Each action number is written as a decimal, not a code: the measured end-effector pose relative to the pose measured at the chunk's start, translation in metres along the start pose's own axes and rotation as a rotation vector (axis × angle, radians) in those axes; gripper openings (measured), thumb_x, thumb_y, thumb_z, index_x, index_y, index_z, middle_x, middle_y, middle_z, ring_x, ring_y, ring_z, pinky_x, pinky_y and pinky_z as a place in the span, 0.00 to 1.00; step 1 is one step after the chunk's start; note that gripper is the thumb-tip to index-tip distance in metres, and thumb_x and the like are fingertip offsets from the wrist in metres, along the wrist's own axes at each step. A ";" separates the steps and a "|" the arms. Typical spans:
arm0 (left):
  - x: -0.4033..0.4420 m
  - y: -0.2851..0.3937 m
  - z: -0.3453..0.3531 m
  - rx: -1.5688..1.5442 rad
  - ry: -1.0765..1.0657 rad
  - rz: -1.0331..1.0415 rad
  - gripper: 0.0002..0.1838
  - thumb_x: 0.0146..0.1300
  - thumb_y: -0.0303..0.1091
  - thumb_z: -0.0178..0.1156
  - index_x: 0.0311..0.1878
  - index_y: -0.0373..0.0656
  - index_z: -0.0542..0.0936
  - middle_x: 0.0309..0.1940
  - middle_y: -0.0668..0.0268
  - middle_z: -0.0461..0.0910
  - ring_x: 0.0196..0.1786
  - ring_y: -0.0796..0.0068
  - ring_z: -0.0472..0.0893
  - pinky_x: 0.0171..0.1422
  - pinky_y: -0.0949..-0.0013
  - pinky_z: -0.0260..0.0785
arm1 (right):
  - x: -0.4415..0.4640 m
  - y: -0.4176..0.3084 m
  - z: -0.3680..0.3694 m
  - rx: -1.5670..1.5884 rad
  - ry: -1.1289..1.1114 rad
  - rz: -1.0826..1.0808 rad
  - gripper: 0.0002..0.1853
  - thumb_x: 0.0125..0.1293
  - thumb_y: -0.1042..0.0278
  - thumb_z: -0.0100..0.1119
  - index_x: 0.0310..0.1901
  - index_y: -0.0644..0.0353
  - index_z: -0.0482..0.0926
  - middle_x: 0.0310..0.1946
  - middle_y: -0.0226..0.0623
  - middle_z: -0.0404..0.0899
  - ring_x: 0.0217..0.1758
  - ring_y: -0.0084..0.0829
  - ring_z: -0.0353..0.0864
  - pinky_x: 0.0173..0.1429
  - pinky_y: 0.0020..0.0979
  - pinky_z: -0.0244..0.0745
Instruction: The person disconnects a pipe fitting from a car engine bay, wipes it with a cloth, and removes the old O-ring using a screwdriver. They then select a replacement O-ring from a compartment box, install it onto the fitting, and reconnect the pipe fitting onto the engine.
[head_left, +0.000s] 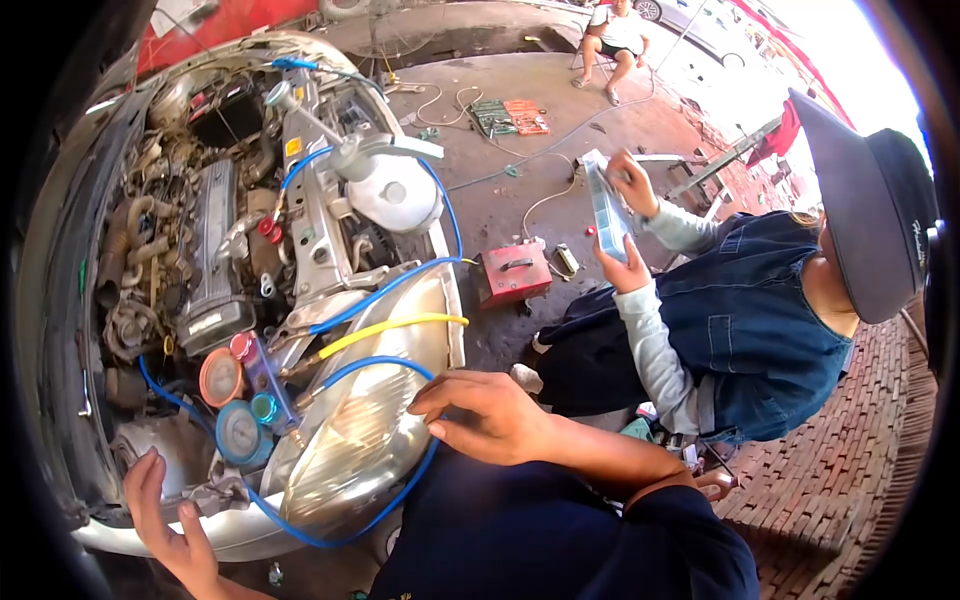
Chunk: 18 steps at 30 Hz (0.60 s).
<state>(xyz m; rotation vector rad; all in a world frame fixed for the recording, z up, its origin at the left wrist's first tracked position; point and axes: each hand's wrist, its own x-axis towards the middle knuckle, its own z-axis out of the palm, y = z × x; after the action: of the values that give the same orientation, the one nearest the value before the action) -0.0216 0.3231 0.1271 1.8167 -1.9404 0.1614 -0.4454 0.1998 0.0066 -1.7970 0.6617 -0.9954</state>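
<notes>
My left hand (172, 525) is raised at the car's front corner, fingers apart, with nothing in it. Over the edge of the headlight (350, 450) hovers my right hand (490, 415), its fingers bent towards the thumb; whether something small is between them is hidden. Between the hands, a gauge set with a red gauge (221, 377) and a blue gauge (243, 433) rests on the engine bay's edge. A blue hose (385, 290) and a yellow hose (395, 330) run from it. A white round container (393, 192) stands farther back on the car front.
To the right, a co-worker in a cap (880, 190) holds a clear plastic case (607, 210). A red box (515, 273) stands on the ground beside the car. Tool sets (510, 117) and cables lie farther off, near a seated person (612, 45).
</notes>
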 end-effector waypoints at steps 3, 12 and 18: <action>0.012 0.034 0.008 -0.099 0.007 0.133 0.29 0.76 0.50 0.64 0.62 0.30 0.83 0.61 0.46 0.82 0.63 0.45 0.81 0.70 0.47 0.72 | -0.010 -0.001 -0.029 -0.058 0.075 -0.030 0.13 0.72 0.75 0.69 0.55 0.63 0.85 0.48 0.45 0.88 0.47 0.44 0.91 0.53 0.41 0.85; 0.036 0.189 0.115 -1.052 -0.320 0.248 0.25 0.64 0.43 0.78 0.58 0.35 0.89 0.54 0.51 0.90 0.49 0.58 0.89 0.52 0.59 0.81 | -0.029 0.019 -0.191 -0.678 0.949 0.127 0.32 0.67 0.57 0.77 0.65 0.70 0.78 0.55 0.54 0.85 0.58 0.55 0.86 0.64 0.49 0.81; 0.055 0.224 0.145 -1.067 -0.433 0.556 0.28 0.62 0.29 0.78 0.66 0.38 0.85 0.57 0.56 0.89 0.51 0.57 0.89 0.54 0.59 0.81 | -0.053 0.067 -0.247 -1.035 0.720 0.630 0.42 0.64 0.33 0.75 0.57 0.73 0.82 0.51 0.63 0.87 0.58 0.59 0.87 0.61 0.50 0.81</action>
<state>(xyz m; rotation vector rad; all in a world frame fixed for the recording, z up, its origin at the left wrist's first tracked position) -0.2758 0.2407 0.0742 0.6235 -2.1045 -0.9730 -0.6842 0.0974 -0.0175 -1.7506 2.3555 -0.8810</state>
